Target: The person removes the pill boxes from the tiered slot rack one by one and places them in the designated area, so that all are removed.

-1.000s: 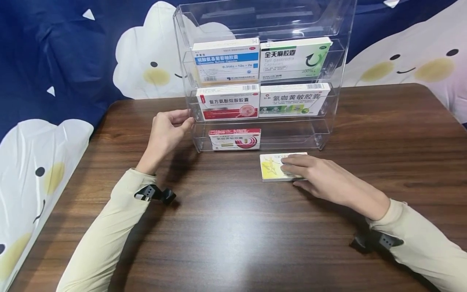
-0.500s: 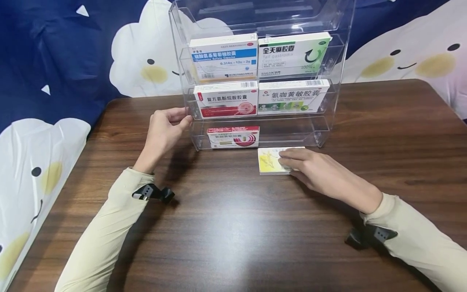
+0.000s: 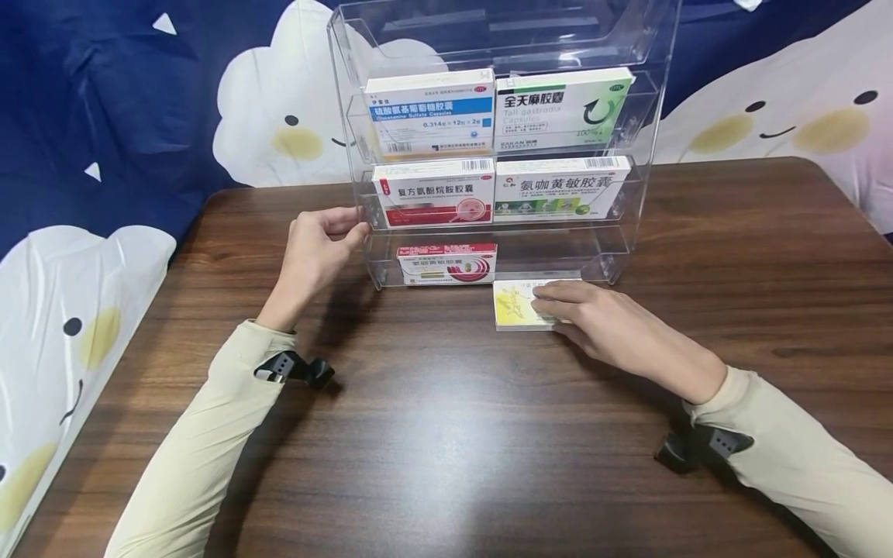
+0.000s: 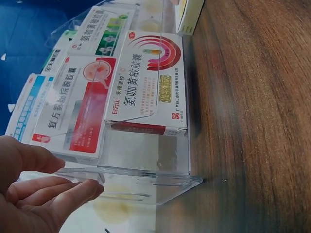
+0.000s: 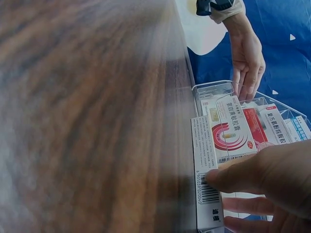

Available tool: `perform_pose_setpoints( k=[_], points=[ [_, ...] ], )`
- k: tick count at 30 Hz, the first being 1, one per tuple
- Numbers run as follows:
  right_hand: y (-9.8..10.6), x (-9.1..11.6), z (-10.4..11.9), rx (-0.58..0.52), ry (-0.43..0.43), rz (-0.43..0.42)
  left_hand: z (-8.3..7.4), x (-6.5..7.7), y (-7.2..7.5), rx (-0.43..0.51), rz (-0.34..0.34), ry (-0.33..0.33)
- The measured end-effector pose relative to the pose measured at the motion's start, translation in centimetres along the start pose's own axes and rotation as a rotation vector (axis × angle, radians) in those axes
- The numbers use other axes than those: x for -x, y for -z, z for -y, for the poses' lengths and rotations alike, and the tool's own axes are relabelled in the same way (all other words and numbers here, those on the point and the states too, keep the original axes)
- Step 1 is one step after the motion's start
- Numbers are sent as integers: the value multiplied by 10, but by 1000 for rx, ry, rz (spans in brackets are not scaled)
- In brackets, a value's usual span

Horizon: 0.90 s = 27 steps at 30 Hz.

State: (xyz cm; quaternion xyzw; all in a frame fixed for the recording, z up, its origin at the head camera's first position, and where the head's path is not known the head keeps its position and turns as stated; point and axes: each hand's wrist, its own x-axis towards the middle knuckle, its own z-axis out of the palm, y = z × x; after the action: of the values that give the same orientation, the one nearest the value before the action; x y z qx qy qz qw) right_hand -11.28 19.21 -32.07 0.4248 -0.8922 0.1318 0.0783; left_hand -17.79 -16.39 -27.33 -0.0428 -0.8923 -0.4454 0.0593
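My left hand point(image 3: 317, 249) pinches the left side panel of a clear acrylic display rack point(image 3: 558, 252), thumb on one face and fingers on the other in the left wrist view. My right hand point(image 3: 628, 329) holds a white and yellow medicine box point(image 3: 512, 306) by its right part, fingers on top and thumb at the near edge. That box is at the front edge of the rack's lowest tier, right of a red and white medicine box point(image 3: 446, 266). The right wrist view shows its barcoded side point(image 5: 206, 160); my hand covers much of its face.
Higher tiers carry a blue and white box point(image 3: 431, 116), a green and white box point(image 3: 563, 112), a red-banded box point(image 3: 436, 195) and a green-striped box point(image 3: 558, 190). The rack stands on a brown wooden table point(image 3: 418, 434) before a blue cloud-print curtain point(image 3: 125, 116).
My right hand has moved the white and yellow box a little away from me, closer to the rack's lowest tier. My left hand stays on the side panel. The head view shifts slightly.
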Motion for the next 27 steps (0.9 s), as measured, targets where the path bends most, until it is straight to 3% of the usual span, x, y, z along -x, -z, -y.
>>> perform_pose_setpoints(
  k=[7,16,27],
  points=[
    [0,-2,0,-34,-5,-33,1,1,1,2,1,7],
    [5,-36,-5,-213,-149,-306,3,0,1,-3,3,0],
    [-6,-81,-5,-341,-391,-266,4,0,0,26,8,7]
  ],
)
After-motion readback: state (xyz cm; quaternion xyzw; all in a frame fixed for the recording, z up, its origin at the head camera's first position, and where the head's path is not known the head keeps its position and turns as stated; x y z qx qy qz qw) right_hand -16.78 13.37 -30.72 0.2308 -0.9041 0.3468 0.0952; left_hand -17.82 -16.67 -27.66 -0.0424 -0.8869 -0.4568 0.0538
